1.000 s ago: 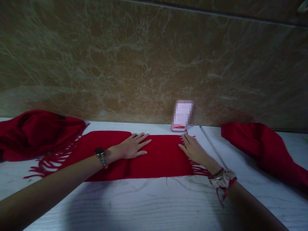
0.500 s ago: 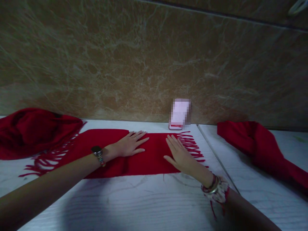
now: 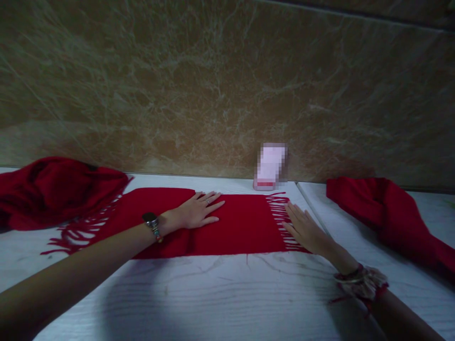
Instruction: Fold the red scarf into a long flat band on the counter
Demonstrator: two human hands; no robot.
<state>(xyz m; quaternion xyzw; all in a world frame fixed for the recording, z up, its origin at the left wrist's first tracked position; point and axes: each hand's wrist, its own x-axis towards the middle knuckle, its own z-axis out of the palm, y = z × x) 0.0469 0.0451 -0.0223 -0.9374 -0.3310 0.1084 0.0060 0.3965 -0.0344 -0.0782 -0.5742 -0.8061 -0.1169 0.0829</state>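
A red fringed scarf lies spread flat across the white wood-grain surface, with tassels at both ends. My left hand rests on its middle, palm down with the fingers spread. Over the tassels at the right end is my right hand, fingers stretched out and holding nothing. Part of the scarf is hidden under my left forearm.
Bunched red cloth lies at the far left, close to the scarf's left tassels. Another red cloth lies crumpled on the right. A blurred-out pink phone-like object leans against the brown marbled wall.
My right hand has slid rightward from the red cloth onto the fringe at its end. My left hand stays on the scarf's middle. The view has shifted slightly.
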